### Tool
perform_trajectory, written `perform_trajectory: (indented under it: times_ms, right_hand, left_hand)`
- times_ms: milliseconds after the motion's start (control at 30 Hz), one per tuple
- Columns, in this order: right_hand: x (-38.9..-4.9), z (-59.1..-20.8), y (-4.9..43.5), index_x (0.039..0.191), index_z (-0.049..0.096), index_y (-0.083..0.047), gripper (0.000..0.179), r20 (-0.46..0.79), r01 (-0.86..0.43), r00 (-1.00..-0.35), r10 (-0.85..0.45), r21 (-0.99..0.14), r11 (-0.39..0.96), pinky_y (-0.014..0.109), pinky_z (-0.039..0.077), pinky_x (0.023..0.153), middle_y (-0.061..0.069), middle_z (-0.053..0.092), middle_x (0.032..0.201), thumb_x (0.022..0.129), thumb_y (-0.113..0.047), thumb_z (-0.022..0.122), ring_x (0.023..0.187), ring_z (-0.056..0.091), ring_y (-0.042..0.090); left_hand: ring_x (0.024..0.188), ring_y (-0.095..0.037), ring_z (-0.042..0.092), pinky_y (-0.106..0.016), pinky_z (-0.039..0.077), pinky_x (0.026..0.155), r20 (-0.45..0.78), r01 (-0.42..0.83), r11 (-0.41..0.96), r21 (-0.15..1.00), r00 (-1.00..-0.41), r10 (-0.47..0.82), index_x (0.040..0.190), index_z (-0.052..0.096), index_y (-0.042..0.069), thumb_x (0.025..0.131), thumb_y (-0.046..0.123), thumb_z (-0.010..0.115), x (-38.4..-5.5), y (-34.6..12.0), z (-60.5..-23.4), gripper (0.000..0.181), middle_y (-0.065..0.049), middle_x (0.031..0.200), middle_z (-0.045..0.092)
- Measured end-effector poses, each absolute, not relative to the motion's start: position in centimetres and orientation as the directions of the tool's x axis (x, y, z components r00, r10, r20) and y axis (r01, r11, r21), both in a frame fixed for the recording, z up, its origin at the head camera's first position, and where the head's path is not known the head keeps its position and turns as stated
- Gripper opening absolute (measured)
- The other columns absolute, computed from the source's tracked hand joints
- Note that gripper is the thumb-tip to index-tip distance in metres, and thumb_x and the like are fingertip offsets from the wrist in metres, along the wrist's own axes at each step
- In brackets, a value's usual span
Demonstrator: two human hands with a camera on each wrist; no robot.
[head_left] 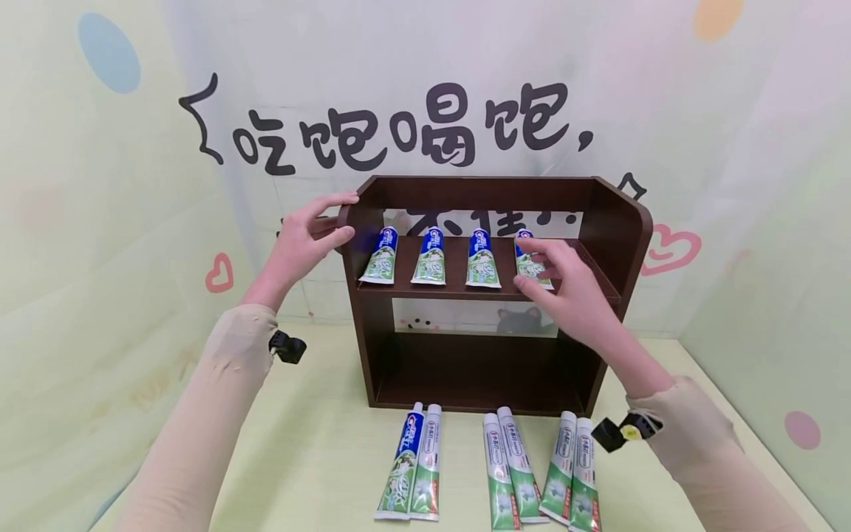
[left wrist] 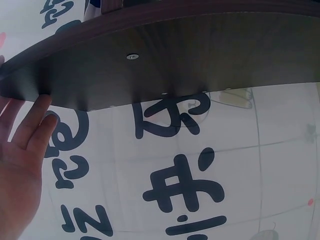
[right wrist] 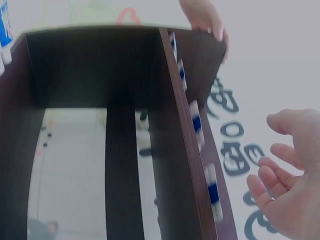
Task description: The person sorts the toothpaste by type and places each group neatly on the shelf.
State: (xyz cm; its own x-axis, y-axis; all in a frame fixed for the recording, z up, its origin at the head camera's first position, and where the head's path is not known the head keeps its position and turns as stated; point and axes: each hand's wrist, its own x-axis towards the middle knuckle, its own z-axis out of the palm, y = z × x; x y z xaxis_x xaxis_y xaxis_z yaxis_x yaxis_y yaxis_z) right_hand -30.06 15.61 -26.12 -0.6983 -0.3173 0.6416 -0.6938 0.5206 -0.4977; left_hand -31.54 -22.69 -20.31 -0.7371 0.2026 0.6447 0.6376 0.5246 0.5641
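Note:
A dark brown two-tier shelf (head_left: 475, 193) stands on the table. Several blue, white and green toothpaste tubes (head_left: 482, 258) lie in a spaced row on its upper board, caps toward the back. My left hand (head_left: 302, 240) rests with extended fingers on the upper corner of the left side panel; the left wrist view shows fingertips against the panel's outer face (left wrist: 165, 65). At the rightmost tube (head_left: 530, 258), my right hand (head_left: 568, 288) hovers with fingers spread and partly covers it. In the right wrist view this hand (right wrist: 295, 180) holds nothing.
On the table before the shelf lie another blue-green toothpaste tube (head_left: 402, 469) and several white-green tubes (head_left: 428, 462), mostly in pairs. The lower board (head_left: 472, 369) is bare in its visible part. A printed backdrop (head_left: 412, 59) hangs close behind.

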Motion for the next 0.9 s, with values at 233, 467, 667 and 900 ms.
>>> perform_trajectory:
  times_ms: [233, 467, 667, 900]
  right_hand:
    - [-27.6, -28.4, 13.4, 0.136, 0.055, -0.007, 0.049, 0.725, -0.790, -0.597, -0.342, -0.457, 0.409, 0.016, 0.053, 0.089, 0.009, 0.059, 0.136, 0.090, -0.009, 0.071, 0.117, 0.057, 0.022]
    - [-26.3, -31.1, 11.0, 0.137, 0.055, -0.013, 0.050, 0.719, -0.800, -0.596, -0.357, -0.492, 0.344, 0.027, 0.057, 0.089, 0.002, 0.060, 0.135, 0.090, -0.011, 0.071, 0.115, 0.057, 0.013]
    - [-26.0, -33.6, 8.9, 0.141, 0.051, -0.016, 0.053, 0.683, -0.782, -0.622, -0.382, -0.561, 0.271, 0.031, 0.056, 0.096, 0.001, 0.058, 0.139, 0.092, -0.015, 0.070, 0.122, 0.059, 0.020]
    - [-25.8, -36.4, 6.8, 0.148, 0.042, -0.017, 0.065, 0.603, -0.720, -0.681, -0.415, -0.655, 0.230, 0.034, 0.051, 0.105, 0.002, 0.050, 0.150, 0.090, -0.019, 0.072, 0.134, 0.054, 0.022]
  left_hand:
    - [0.120, -0.038, 0.064, -0.014, 0.054, 0.075, 0.628, 0.624, 0.524, 0.580, -0.752, 0.200, 0.137, 0.057, 0.008, 0.094, 0.009, 0.064, -31.6, -22.7, -20.3, 0.044, -0.011, 0.147, 0.053]
    - [0.120, -0.038, 0.064, -0.009, 0.050, 0.088, 0.637, 0.635, 0.516, 0.575, -0.743, 0.205, 0.137, 0.057, 0.005, 0.093, 0.007, 0.064, -31.4, -22.7, -20.2, 0.044, -0.013, 0.146, 0.054]
    - [0.120, -0.038, 0.064, -0.012, 0.051, 0.092, 0.630, 0.626, 0.519, 0.582, -0.751, 0.199, 0.136, 0.057, 0.005, 0.093, 0.006, 0.064, -31.2, -22.7, -20.1, 0.044, -0.011, 0.147, 0.053]
    - [0.122, -0.033, 0.064, -0.027, 0.053, 0.101, 0.629, 0.625, 0.525, 0.578, -0.751, 0.202, 0.137, 0.057, 0.007, 0.093, 0.008, 0.064, -31.3, -22.7, -20.1, 0.044, -0.009, 0.147, 0.054]
